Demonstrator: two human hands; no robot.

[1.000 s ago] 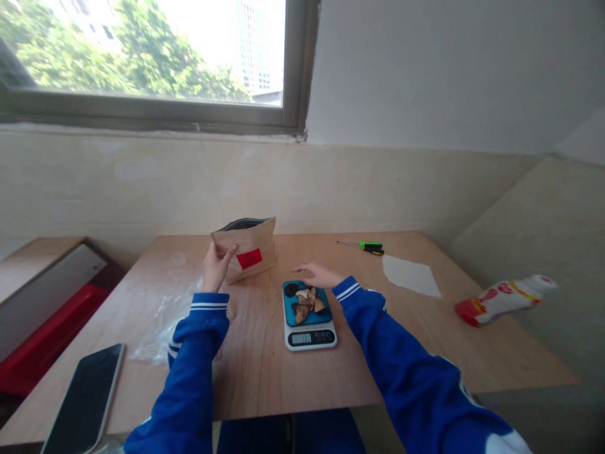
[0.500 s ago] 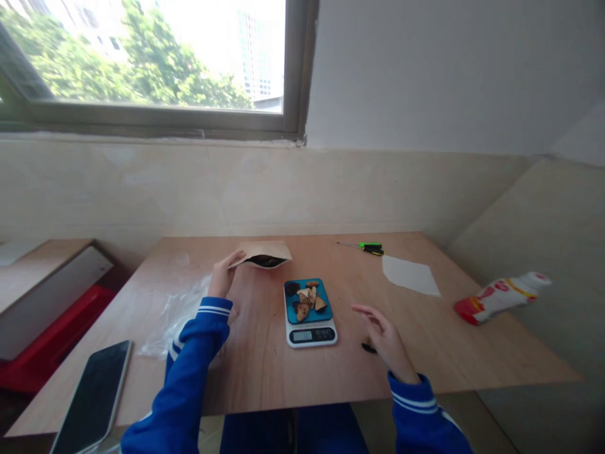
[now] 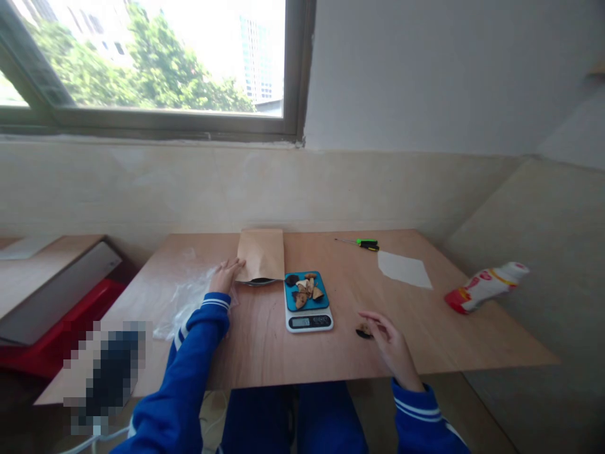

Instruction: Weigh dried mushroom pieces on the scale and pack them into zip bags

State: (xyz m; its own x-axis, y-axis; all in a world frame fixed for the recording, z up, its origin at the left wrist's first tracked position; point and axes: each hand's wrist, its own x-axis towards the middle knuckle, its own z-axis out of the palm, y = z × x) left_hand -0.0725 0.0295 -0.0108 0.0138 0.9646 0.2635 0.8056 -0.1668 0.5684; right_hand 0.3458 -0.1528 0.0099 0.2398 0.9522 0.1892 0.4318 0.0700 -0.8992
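Left grip (image 3: 225, 276) open on paper bag (image 3: 261, 255), right grip (image 3: 388, 343) at dark piece (image 3: 363, 331), hold unclear

And we're looking out from the wearer's head, above and behind both hands, facing forward and steeply down. The left hand (image 3: 225, 276) and right hand (image 3: 388, 343) sit about an arm's reach off, below mid-view. It's a wide look: the table (image 3: 265, 353) spreads around them, the wall (image 3: 401, 195) rises beyond, the window (image 3: 179, 118) stands beyond the left hand, and the wearer's legs (image 3: 321, 419) show nearer than either hand.
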